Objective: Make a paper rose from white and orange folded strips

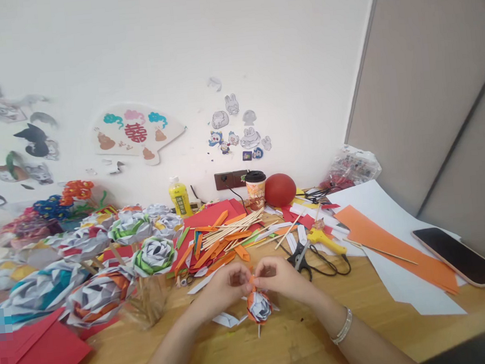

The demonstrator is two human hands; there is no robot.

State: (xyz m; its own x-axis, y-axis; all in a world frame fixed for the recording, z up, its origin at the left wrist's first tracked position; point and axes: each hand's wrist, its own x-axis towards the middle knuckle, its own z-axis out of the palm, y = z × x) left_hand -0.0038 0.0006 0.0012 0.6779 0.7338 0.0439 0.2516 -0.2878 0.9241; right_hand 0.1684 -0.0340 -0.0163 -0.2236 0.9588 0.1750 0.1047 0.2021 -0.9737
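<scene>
A small paper flower (260, 308), white in the middle with orange outer petals, is held just above the wooden table with a thin stick poking out below it. At its top edge, an orange paper strip (253, 283) is pinched between the fingertips of my left hand (229, 285) and my right hand (280, 279). The two hands almost touch; their fingers partly hide the strip. White folded paper pieces (227, 319) lie beside the flower on the left.
Beyond my hands lie wooden sticks (233, 228), folded orange strips and red paper (213, 211). Scissors (300, 259) and a yellow glue gun (326, 240) are to the right, near a phone (461, 256). Finished paper flowers (153, 256) crowd the left; a cup (256, 191) stands behind.
</scene>
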